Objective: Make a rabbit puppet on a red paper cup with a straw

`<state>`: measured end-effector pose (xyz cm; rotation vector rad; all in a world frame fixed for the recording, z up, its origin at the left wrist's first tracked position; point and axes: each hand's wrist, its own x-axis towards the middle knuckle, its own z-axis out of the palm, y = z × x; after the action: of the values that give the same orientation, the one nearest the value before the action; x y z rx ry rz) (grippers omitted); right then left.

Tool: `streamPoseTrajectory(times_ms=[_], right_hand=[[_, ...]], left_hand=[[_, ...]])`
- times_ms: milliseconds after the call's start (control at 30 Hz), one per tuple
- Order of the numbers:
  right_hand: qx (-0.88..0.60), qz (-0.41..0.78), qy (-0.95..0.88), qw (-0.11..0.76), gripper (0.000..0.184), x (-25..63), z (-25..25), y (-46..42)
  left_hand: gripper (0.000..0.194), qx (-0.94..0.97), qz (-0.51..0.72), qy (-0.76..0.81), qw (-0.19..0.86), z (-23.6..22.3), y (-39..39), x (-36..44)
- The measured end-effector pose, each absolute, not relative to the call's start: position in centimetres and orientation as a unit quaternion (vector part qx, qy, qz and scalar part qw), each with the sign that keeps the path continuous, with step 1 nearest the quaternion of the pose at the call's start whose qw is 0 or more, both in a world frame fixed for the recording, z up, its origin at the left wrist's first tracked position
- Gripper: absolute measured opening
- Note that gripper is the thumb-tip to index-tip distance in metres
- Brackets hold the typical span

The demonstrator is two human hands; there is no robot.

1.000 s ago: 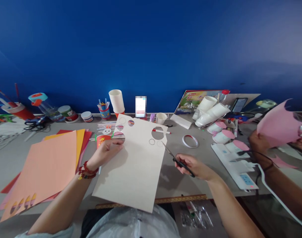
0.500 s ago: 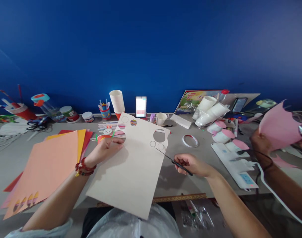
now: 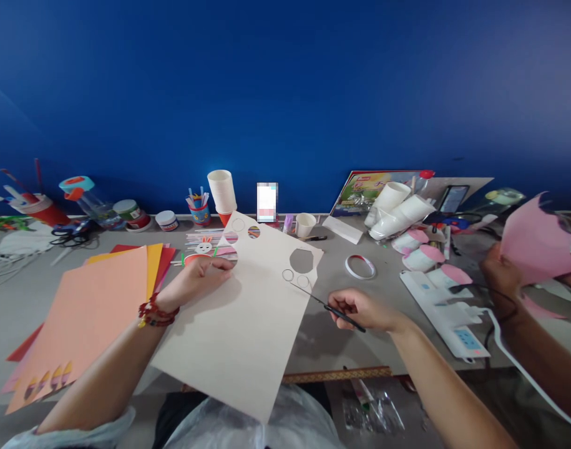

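My left hand (image 3: pixel 204 277) is closed on the left edge of a white sheet of paper (image 3: pixel 241 318), which tilts over the table's front edge. Round holes are cut through its upper part, and several small circles are drawn on it. In my right hand (image 3: pixel 353 308) is a pair of black scissors (image 3: pixel 344 317), fingers wrapped around the handles. The blades point left and lie at the paper's right side, just below two drawn circles. Whether the blades grip the paper I cannot tell. Behind my left hand, a bunny-faced cup (image 3: pixel 203 248) is partly hidden.
Coloured sheets (image 3: pixel 98 293) lie at left. To the right are a tape roll (image 3: pixel 360 267), a power strip (image 3: pixel 442 315) with a white cable, and pink-and-white cups (image 3: pixel 423 257). Paper cups (image 3: pixel 221 190) stand at the back. Another person's hand (image 3: pixel 500 268) holds pink paper (image 3: pixel 538 240).
The white sheet has turned slightly, its lower end swinging left. My left hand shifts a little with it, while the scissors stay nearly in place. The other person's pink paper moved right.
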<state>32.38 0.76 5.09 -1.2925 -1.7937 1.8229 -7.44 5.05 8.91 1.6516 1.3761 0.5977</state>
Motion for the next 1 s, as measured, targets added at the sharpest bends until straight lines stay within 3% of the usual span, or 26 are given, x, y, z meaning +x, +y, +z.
streamPoseTrajectory(times_ms=[600,1000], right_hand=[[-0.490,0.577,-0.645,0.104,0.043,31.9,6.2,1.2],[-0.498,0.555,-0.652,0.140,0.045,31.1,5.9,1.4]], left_hand=[[0.035,0.711,0.237,0.531,0.396,8.8,5.8,-6.7],[0.034,0.707,0.235,0.521,0.416,8.8,5.7,-6.3]])
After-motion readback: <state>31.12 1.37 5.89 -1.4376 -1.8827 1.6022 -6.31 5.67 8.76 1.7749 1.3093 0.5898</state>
